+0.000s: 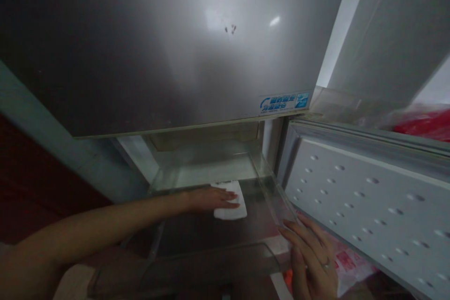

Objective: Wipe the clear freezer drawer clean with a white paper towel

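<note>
A clear plastic drawer (246,255) is pulled out of the lower part of a refrigerator. My left hand (209,199) reaches inside it from the left, fingers stretched out flat on a white cloth (232,211). The cloth, perhaps a folded paper towel, lies on the drawer's bottom under those fingers. At the drawer's front right corner, my right hand (312,255) grips the side wall, its fingers bent over the rim. A ring shows on one of its fingers.
The silver upper door (197,56) is shut above the drawer. To the right the lower door (351,197) stands open, showing its dimpled white inner side. A pink and white plastic bag (351,262) lies beneath it, and a red bag (425,124) sits behind it.
</note>
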`<action>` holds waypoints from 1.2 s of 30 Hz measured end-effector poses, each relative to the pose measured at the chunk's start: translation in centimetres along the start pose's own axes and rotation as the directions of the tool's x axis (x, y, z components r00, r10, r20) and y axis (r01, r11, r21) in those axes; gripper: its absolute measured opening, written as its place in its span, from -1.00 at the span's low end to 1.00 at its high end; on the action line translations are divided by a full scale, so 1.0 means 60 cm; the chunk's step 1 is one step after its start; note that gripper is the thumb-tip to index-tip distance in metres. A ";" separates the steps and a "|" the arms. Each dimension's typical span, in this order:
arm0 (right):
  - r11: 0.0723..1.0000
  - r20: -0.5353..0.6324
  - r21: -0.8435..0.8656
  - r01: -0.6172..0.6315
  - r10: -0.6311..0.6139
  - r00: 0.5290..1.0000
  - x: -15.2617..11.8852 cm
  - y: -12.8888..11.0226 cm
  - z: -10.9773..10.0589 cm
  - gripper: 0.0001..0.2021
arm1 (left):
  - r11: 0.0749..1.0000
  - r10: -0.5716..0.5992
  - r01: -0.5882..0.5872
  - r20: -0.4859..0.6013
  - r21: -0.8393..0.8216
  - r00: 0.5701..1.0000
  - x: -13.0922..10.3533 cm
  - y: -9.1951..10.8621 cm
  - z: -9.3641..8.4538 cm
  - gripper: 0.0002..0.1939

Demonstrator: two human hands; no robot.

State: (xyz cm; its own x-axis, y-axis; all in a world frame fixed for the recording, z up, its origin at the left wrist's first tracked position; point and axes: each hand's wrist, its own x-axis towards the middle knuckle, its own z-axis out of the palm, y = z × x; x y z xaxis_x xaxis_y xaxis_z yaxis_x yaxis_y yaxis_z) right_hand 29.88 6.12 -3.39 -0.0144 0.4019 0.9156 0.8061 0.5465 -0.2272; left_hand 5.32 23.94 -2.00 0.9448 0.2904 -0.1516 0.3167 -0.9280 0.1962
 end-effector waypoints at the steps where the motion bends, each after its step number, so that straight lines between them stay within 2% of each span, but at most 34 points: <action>1: 1.000 0.003 -0.001 -0.008 0.008 1.000 -0.001 0.000 0.000 -0.73 | 0.995 0.098 -0.099 0.042 0.023 0.994 -0.006 0.015 0.009 -0.53; 4: 1.000 -0.001 -0.005 -0.027 0.027 1.000 -0.002 -0.002 -0.001 -0.73 | 0.942 0.325 -0.330 0.076 0.066 0.943 -0.021 0.051 0.030 -0.53; 6: 0.999 -0.003 -0.008 -0.053 0.053 0.999 -0.003 -0.005 -0.001 -0.73 | 0.929 0.361 -0.365 0.070 0.062 0.930 -0.025 0.061 0.036 -0.53; 9: 0.997 0.002 0.001 -0.080 0.080 0.997 -0.005 -0.007 -0.001 -0.72 | 0.936 0.344 -0.350 0.106 0.037 0.933 -0.020 0.050 0.031 -0.52; 13: 0.997 0.003 0.008 -0.075 0.075 0.997 -0.008 -0.006 -0.001 -0.70 | 0.962 0.257 -0.264 0.090 0.073 0.962 -0.005 -0.002 0.013 -0.50; 18: 0.998 -0.005 -0.016 -0.057 0.057 0.998 -0.005 -0.004 -0.001 -0.72 | 0.993 0.054 -0.057 0.032 0.106 0.998 0.018 -0.097 -0.004 -0.46; 22: 0.998 -0.015 -0.047 -0.052 0.051 0.999 -0.002 -0.004 -0.001 -0.73 | 0.986 -0.117 0.120 -0.032 0.117 0.993 0.045 -0.170 -0.010 -0.45; 26: 0.998 -0.025 -0.049 -0.049 0.047 0.999 -0.001 -0.004 -0.001 -0.74 | 0.977 -0.182 0.188 -0.069 0.102 0.981 0.068 -0.205 -0.011 -0.51; 28: 0.998 -0.018 -0.047 -0.047 0.047 0.999 0.000 -0.005 -0.001 -0.73 | 0.975 -0.193 0.199 -0.070 0.096 0.979 0.068 -0.201 -0.010 -0.51; 30: 0.997 -0.016 -0.047 -0.056 0.056 0.998 0.001 -0.005 -0.001 -0.72 | 0.979 -0.177 0.181 -0.050 0.091 0.983 0.060 -0.183 -0.007 -0.48; 33: 0.998 -0.026 -0.024 -0.064 0.064 0.998 0.001 -0.005 -0.001 -0.72 | 0.991 -0.104 0.104 0.000 0.083 0.995 0.038 -0.136 -0.001 -0.41; 36: 0.999 -0.019 0.005 -0.051 0.051 0.999 -0.002 -0.005 0.001 -0.72 | 0.997 0.010 -0.014 0.065 0.074 0.998 0.012 -0.074 0.011 -0.37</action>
State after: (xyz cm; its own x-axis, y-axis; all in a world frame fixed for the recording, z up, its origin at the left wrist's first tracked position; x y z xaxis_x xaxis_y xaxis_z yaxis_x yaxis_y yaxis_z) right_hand 29.63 5.94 -3.44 0.0378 0.4151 0.9090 0.8025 0.5294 -0.2751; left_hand 4.57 28.10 -3.60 0.9404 0.2657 -0.2122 0.2961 -0.9467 0.1265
